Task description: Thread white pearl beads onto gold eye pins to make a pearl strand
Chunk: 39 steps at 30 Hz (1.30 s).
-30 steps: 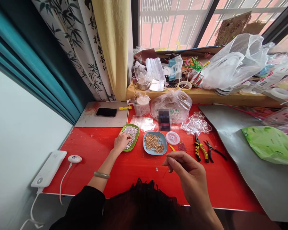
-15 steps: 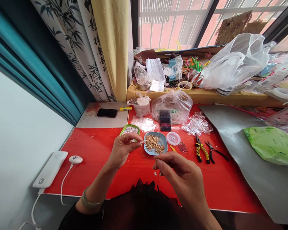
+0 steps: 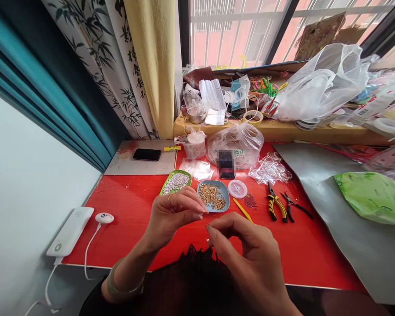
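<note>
My left hand [image 3: 173, 215] is closed in a pinch in front of the dishes, with a small white bead at its fingertips, mostly hidden now. Close by on the right, my right hand [image 3: 246, 250] pinches a very fine beading thread, hard to make out. Small pale beads [image 3: 208, 240] hang just below those fingers. The fingertips of both hands are near each other but apart. A green dish [image 3: 162, 186] of white pearl beads lies behind my left hand, which covers its front edge. Beside it is a blue dish [image 3: 227, 193] of gold beads.
A round clear lid [image 3: 237, 189], yellow tweezers [image 3: 242, 210] and two pliers [image 3: 276, 206] lie right of the dishes. Behind them are a small phone-like device [image 3: 227, 169] and plastic bags [image 3: 240, 145]. A black phone [image 3: 146, 154] and white power bank [image 3: 70, 231] are leftward.
My left hand has moved right and toward me, uncovering more of the green dish. My right hand has shifted slightly down and left, so the fingertips are closer together.
</note>
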Available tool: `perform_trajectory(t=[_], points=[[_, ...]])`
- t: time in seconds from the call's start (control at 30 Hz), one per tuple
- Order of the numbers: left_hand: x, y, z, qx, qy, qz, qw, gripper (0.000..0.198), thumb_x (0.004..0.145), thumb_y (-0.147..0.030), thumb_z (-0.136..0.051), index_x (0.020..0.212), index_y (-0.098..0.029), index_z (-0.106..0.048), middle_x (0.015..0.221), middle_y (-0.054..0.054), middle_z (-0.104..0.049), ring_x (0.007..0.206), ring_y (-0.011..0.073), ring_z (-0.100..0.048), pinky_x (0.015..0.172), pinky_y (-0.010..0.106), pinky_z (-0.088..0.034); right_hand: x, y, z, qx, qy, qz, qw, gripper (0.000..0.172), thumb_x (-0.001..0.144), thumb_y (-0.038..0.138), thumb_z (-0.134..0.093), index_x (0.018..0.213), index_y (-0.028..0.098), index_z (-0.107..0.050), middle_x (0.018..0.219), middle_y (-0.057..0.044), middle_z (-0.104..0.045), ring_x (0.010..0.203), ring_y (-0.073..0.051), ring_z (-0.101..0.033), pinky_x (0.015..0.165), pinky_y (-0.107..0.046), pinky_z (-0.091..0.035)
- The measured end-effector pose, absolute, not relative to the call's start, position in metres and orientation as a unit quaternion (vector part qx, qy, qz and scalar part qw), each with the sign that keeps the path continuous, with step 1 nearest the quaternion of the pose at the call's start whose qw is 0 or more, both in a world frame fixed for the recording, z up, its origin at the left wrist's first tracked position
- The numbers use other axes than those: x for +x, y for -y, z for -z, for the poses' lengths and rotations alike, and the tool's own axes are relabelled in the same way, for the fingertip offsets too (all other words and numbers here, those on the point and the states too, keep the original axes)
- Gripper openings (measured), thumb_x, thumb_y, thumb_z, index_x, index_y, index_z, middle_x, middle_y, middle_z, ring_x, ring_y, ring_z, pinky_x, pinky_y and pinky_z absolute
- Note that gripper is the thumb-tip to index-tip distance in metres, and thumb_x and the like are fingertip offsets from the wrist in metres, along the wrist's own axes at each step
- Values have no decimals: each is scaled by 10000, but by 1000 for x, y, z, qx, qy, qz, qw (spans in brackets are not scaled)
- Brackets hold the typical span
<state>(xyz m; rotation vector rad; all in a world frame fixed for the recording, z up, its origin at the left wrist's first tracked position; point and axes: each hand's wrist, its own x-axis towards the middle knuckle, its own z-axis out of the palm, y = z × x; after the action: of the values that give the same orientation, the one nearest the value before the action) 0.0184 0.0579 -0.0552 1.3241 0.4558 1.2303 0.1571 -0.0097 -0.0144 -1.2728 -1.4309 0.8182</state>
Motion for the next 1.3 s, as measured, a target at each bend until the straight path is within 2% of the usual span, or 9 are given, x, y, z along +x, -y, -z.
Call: perform_trajectory(t=[0.53, 0.8, 1.07, 1.3], points=[[16, -56, 50, 632, -216, -508, 545, 174, 754, -235, -709, 838, -384, -736, 696, -2, -674, 685, 173, -540, 645, 355, -445, 159, 8, 13, -532, 601, -330, 497, 169, 759, 114, -498, 619, 180, -566, 524, 42, -556, 457, -68, -476, 424, -180, -395], [11, -57, 36, 711, -228, -486, 455, 276, 725, -140, -722, 884, -365, -735, 675, 0, -678, 678, 181, -516, 602, 326, -447, 161, 8, 14, -542, 620, -311, 474, 176, 759, 103, -482, 610, 182, -533, 509, 57, -492, 452, -64, -427, 424, -184, -370], [10, -56, 39, 696, -234, -480, 480, 201, 716, -160, -736, 828, -328, -736, 711, 3, -697, 709, 187, -546, 656, 350, -452, 161, 11, 12, -538, 627, -307, 473, 174, 746, 93, -482, 606, 183, -534, 508, 56, -486, 443, -62, -420, 405, -183, -356], [15, -54, 43, 607, -226, -466, 603, 77, 691, -266, -764, 747, -311, -735, 648, -6, -706, 633, 163, -568, 670, 364, -457, 162, 12, 13, -523, 632, -279, 500, 165, 764, 101, -492, 634, 185, -547, 521, 41, -505, 437, -68, -431, 396, -194, -367]])
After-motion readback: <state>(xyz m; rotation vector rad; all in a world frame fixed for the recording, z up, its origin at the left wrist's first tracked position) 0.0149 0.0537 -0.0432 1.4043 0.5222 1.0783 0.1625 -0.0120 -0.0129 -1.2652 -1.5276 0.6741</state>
